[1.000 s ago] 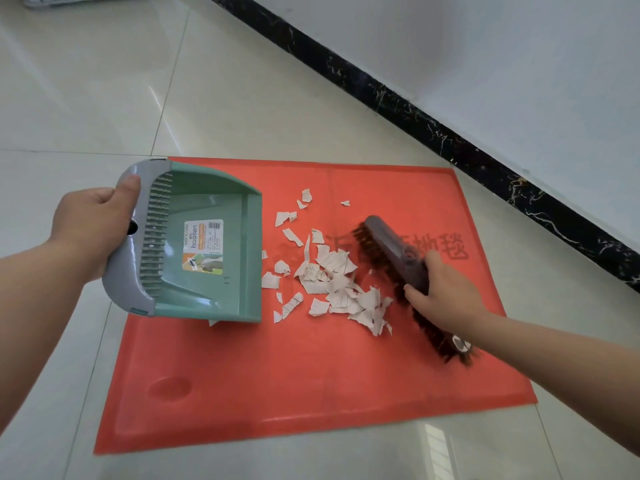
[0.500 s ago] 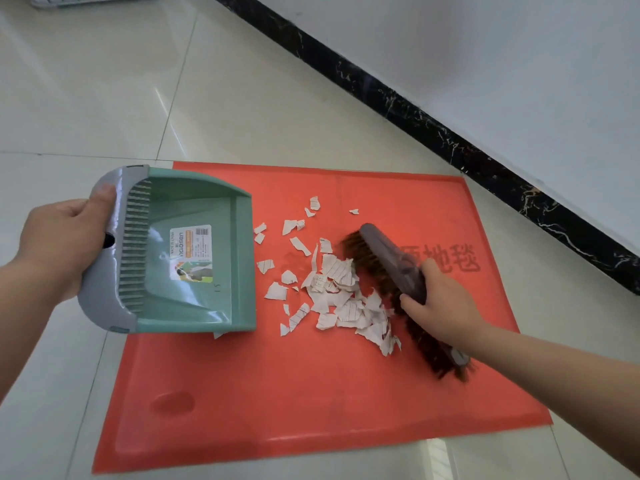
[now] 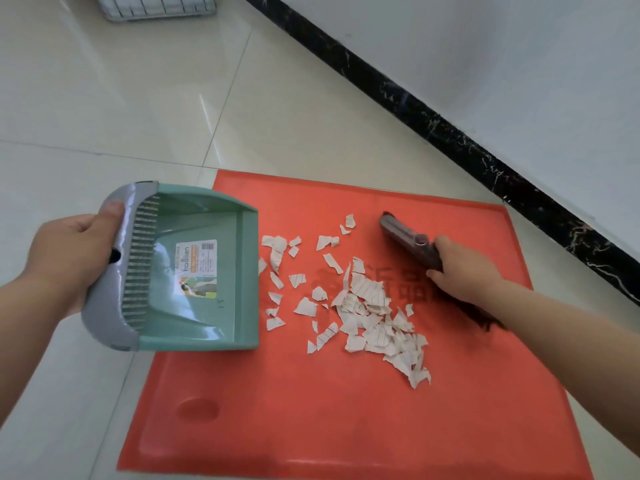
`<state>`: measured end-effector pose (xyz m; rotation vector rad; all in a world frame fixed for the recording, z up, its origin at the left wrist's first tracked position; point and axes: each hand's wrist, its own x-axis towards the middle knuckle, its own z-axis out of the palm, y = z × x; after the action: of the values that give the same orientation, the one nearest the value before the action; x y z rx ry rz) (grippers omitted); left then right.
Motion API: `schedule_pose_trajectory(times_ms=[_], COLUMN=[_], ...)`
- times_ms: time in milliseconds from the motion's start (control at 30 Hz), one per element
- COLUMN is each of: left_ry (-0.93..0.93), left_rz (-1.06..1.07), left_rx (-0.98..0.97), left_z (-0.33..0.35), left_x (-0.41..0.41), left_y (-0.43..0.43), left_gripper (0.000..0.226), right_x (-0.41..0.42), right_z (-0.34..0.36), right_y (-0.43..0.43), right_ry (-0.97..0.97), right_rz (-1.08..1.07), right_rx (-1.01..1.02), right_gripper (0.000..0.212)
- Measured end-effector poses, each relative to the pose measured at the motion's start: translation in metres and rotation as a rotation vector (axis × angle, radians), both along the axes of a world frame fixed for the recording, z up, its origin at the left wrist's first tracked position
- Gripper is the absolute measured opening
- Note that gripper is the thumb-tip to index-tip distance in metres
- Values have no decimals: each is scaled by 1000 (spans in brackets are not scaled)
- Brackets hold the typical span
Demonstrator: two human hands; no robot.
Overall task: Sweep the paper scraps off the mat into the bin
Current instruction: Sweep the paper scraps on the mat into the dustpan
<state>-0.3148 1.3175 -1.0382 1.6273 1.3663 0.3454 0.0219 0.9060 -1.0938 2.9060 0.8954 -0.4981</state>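
Littering the red mat point(image 3: 311, 427), torn white lined paper scraps point(image 3: 367, 313).

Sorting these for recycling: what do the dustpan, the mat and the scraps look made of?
Dustpan: moulded plastic, glossy green tray, grey comb-toothed back. Mat: probably soft plastic or rubber, semi-matte red with moulded rim and dimple. Scraps: thin ruled paper, torn edges.

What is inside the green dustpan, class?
Only its printed label shows inside the dustpan; the paper scraps lie on the red mat. The left hand hides part of its handle.
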Motion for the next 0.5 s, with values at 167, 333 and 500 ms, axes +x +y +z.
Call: schedule_pose_trajectory(times_ms=[167,333,500], left_ry=[28,-4,-37], left_rz=[-14,0,-19], left_rx=[6,-3,-10], left_z=[4,8,12], left_x=[4,6,8], left_y=[0,-3,-6], left_gripper=[89,73,67], right_x=[1,26,20], right_z=[11,9,-9], right_y=[-12,26,63], right_ry=[-76,-166,-92], right_rz=[4,-59,-1], right_rx=[163,238,165], right_gripper=[32,30,33])
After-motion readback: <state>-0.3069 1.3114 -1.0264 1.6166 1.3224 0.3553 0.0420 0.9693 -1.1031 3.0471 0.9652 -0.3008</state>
